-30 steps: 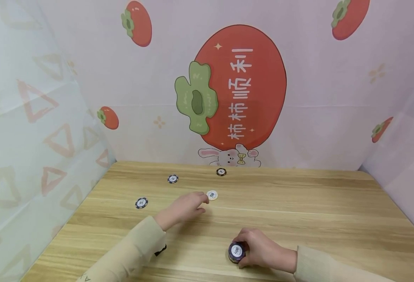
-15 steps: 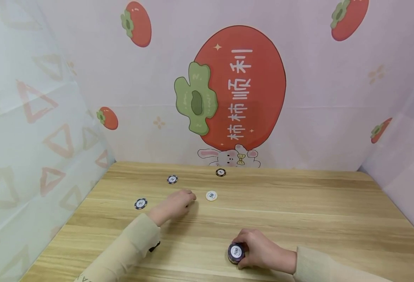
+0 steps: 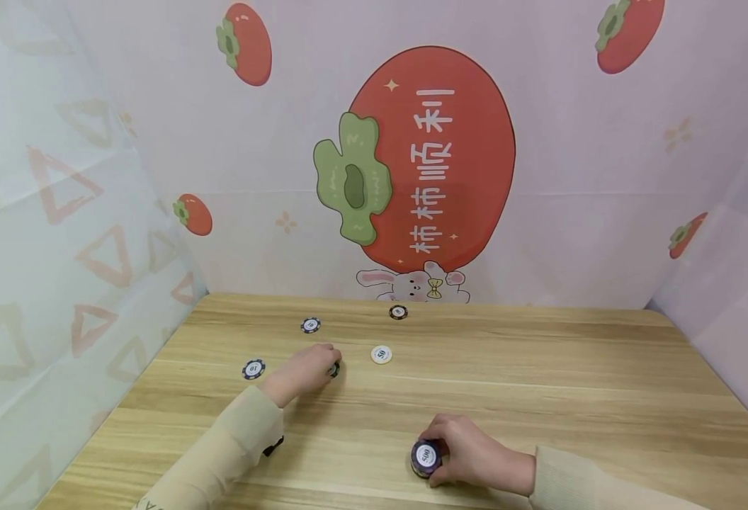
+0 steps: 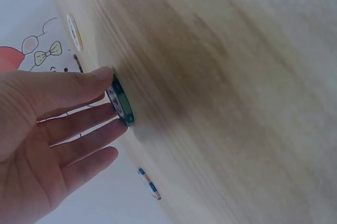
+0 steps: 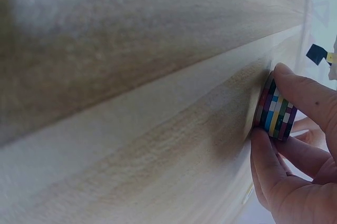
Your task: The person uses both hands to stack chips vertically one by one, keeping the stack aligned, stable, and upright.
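My left hand (image 3: 304,370) reaches over the left-middle of the table and pinches a green poker chip (image 4: 121,100) by its edge, thumb against one side and fingertips against the other. In the head view only a sliver of that chip shows past the fingers. Nearer the front, my right hand (image 3: 469,452) grips a short stack of poker chips (image 5: 278,109) from its right side. A dark chip marked 500 (image 3: 426,455) tops the stack, and striped edges of several colours show below it. A white chip marked 50 (image 3: 382,354) lies to the right of my left hand.
Two dark-edged chips marked 10, one farther back (image 3: 311,325) and one at the left (image 3: 253,369), lie flat. Another black-edged chip (image 3: 398,312) is near the table's back edge. Printed cloth (image 3: 571,234) hangs behind the wooden table (image 3: 571,368).
My left hand has drawn back leftward from beside the white chip, and a green chip now shows between its fingers. My right hand keeps its grip on the stack.
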Tool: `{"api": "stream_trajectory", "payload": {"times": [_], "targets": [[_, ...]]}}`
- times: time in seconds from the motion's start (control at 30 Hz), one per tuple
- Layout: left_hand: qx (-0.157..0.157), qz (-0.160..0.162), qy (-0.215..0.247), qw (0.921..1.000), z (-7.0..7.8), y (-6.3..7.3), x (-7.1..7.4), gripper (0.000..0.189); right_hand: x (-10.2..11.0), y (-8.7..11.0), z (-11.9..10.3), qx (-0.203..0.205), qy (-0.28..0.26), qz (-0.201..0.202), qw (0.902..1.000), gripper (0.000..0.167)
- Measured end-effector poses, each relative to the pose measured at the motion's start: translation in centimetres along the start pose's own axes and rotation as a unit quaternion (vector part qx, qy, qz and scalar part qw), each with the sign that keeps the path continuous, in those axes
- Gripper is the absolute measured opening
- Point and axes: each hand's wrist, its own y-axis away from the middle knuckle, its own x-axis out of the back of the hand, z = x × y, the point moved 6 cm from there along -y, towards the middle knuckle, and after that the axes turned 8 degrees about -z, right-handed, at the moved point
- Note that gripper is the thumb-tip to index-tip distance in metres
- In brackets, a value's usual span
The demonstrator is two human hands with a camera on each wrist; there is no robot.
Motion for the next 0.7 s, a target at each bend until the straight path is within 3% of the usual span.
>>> {"api": "stream_trajectory", "payload": {"times": [0.27,0.7], "targets": [[-0.001,0.008,0.001,1.0000,-0.1,0.1,0.1,0.025,-0.1,0.0,0.0,0.000,0.004,0.000,1.0000,0.038],[-0.024,0.078,0.001,0.9966,0.1,0.3,1.0,0.017,-0.1,0.0,0.0,-0.002,-0.002,-0.003,1.0000,0.039]]}}
